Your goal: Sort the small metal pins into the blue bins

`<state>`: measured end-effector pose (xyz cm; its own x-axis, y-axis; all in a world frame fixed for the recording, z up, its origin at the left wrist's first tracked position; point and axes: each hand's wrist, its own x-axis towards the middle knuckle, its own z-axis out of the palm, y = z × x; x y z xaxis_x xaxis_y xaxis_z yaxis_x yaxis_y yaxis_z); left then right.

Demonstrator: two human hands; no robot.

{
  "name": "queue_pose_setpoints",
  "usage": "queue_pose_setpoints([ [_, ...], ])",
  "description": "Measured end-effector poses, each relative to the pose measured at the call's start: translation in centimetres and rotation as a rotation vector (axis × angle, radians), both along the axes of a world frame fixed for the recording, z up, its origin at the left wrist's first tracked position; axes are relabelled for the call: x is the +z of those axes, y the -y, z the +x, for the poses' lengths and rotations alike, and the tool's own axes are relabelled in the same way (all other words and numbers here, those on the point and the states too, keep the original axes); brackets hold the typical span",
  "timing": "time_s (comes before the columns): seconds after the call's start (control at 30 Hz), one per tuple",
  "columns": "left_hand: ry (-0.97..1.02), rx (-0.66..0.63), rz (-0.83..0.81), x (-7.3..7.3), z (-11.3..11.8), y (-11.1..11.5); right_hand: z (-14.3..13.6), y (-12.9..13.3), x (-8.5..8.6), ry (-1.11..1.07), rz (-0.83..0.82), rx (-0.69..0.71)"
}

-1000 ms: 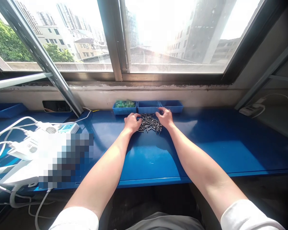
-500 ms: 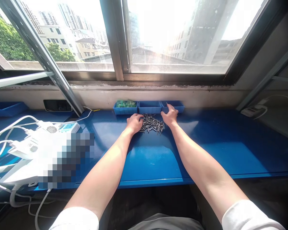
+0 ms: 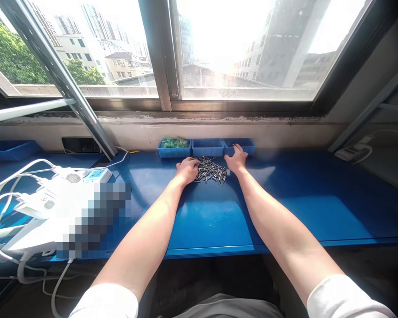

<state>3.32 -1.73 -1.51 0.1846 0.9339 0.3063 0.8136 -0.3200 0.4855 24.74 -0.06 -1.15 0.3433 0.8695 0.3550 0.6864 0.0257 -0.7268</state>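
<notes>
A pile of small dark metal pins (image 3: 211, 169) lies on the blue worktop (image 3: 285, 203) below the window. My left hand (image 3: 187, 169) rests at the pile's left edge, fingers curled onto the pins. My right hand (image 3: 237, 159) is at the pile's right side, its fingers reaching over the front rim of the right blue tray (image 3: 248, 144). Whether the right fingers pinch a pin is too small to tell. Behind the pile stand the middle blue tray (image 3: 207, 147) and the left blue tray (image 3: 174, 148), which holds green parts.
A white power strip (image 3: 86, 176) with white cables and a blurred patch lie at the left. Another blue tray (image 3: 6, 149) sits far left. A white adapter (image 3: 350, 152) with a cord lies on the ledge at the right. A slanted metal bar (image 3: 63, 84) crosses the window.
My right hand moved from the top of the pin pile back and right to the right tray's rim. My left hand stayed at the pile's left edge.
</notes>
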Motion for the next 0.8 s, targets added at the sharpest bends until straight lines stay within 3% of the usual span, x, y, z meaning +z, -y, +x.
queue_pose_setpoints([
  [0.8,-0.047,-0.034,-0.04,0.13,0.08,0.37,-0.05,0.1,0.06,-0.007,-0.029,0.011],
])
